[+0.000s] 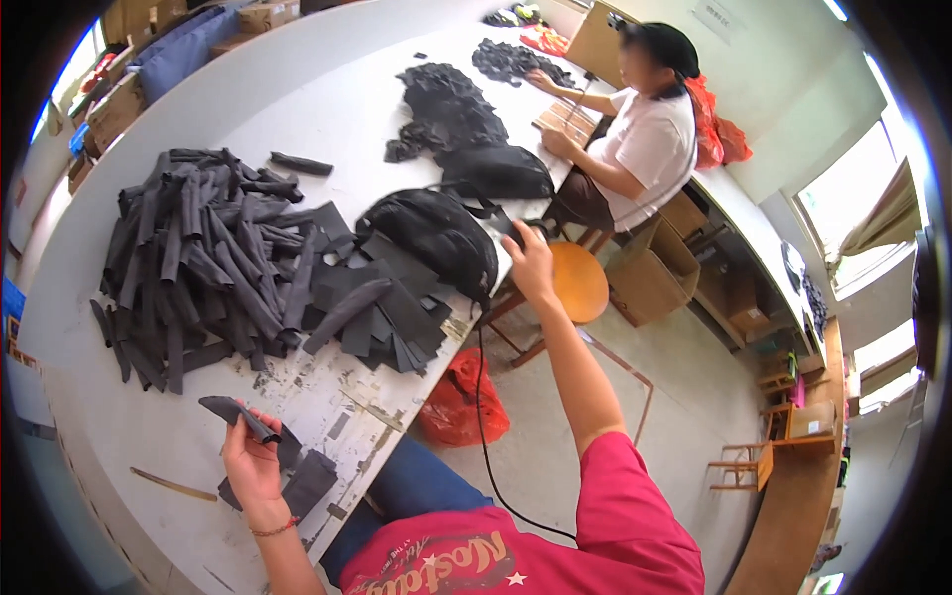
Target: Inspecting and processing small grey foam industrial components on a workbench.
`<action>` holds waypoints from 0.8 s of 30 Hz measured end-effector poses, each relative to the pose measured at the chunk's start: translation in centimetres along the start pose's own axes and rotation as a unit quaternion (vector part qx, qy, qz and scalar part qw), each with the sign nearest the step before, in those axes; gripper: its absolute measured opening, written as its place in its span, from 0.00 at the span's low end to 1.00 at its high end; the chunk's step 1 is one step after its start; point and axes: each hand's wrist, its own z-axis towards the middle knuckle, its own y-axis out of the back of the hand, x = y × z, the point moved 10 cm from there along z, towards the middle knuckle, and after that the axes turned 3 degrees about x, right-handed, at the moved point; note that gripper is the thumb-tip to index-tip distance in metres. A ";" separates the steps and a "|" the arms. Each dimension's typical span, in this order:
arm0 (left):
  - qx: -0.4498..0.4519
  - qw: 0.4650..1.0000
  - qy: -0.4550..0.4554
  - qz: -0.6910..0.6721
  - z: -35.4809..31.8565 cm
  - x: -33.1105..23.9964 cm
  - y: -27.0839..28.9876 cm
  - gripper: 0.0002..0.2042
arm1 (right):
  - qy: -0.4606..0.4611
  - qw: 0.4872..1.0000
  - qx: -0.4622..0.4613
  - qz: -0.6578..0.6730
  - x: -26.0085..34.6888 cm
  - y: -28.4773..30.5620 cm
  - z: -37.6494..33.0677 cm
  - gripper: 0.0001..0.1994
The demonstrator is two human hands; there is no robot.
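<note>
My left hand (252,466), with a bracelet at the wrist, is closed around a dark grey rolled piece of sheet material (233,412) above the table's near end. Beside and under it lie flat dark pieces (310,483). Farther off, my right hand (531,260) reaches past the table edge, fingers bent at a dark strip (503,220) near a black bag (436,233). Blur hides whether the strip is a loose piece or part of the bag. Flat dark grey sheets (382,322) spread in front of the bag, next to a big heap of rolled dark pieces (193,253).
A narrow brown strip (174,483) lies on the white table (342,407). Past another black bag (496,172) are dark scrap piles (451,104) and a seated person (650,139). A stool (578,283), red plastic bag (464,402) and black cable (483,426) are beside the table.
</note>
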 end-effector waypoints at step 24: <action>0.063 0.994 -0.085 -0.031 -2.4 -4.6 -4.9 0.10 | 0.345 0.901 0.214 0.150 35.8 -1.6 -20.5 0.18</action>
